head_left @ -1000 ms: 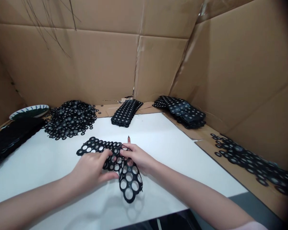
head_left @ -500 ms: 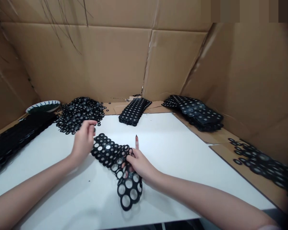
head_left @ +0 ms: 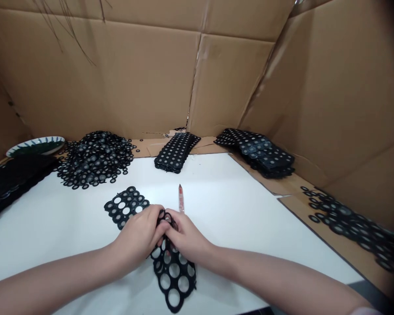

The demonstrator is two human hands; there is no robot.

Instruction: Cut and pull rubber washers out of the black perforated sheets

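Across the middle of the frame, I have a white bench (head_left: pixel 223 192) edged with brown board and boxed in by creased cardboard walls (head_left: pixel 134 74). Thin dark strands hang at the upper left. Along the back sit a plate (head_left: pixel 43 140), a heap of loose black rings (head_left: pixel 98 159) and two stacks of ring sheets (head_left: pixel 175 153); more rings spread down the right side.

At lower centre, a black ring sheet (head_left: pixel 174 272) lies partly on the bench, its middle bunched between the left hand (head_left: pixel 138 232) and the right hand (head_left: pixel 188 238). I read each grip as closed, thumb and fingers pinching the sheet.

Those fingers hide the bunched part, and I cannot make out the far fingertips. A pointed stick (head_left: pixel 181 197) disappears behind the right hand. Both forearms are cut off, and the frame's right edge goes dark.
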